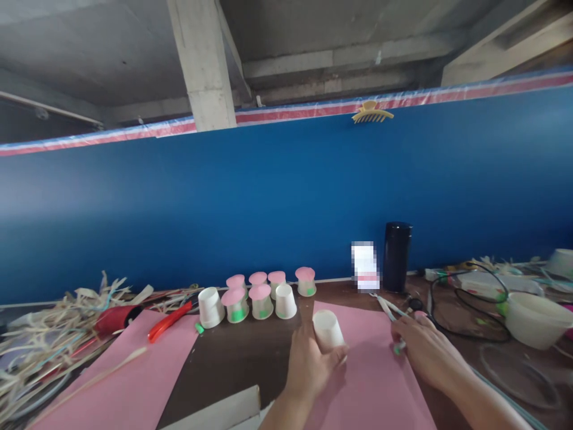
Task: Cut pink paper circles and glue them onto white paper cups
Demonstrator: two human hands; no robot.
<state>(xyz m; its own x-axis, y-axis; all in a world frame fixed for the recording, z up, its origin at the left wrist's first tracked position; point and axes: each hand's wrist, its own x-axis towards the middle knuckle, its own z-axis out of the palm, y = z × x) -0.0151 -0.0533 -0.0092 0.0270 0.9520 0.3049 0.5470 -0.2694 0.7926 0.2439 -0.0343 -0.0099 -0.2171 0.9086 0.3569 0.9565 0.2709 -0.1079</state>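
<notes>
My left hand [311, 358] is wrapped round a white paper cup [327, 331], which is upside down over a sheet of pink paper [371, 382]. At the sheet's right edge, my right hand [425, 349] has its fingers curled down and together. A small green and white bit [399, 347] shows under its fingertips; what it is I cannot make out. Just beyond those fingers lies a pale, long-armed tool [384, 304], partly hidden. Further back stand several upturned cups [237, 312] topped with pink paper rounds and showing green patches, beside two plain white cups [285, 301].
On the left, another pink sheet [134, 370] carries a red-handled cutter [170, 321] next to tangled pale strips [49, 340]. A black bottle [397, 257] stands by the blue partition [286, 197]. Black cable [470, 337] and a white tub [537, 322] are on the right.
</notes>
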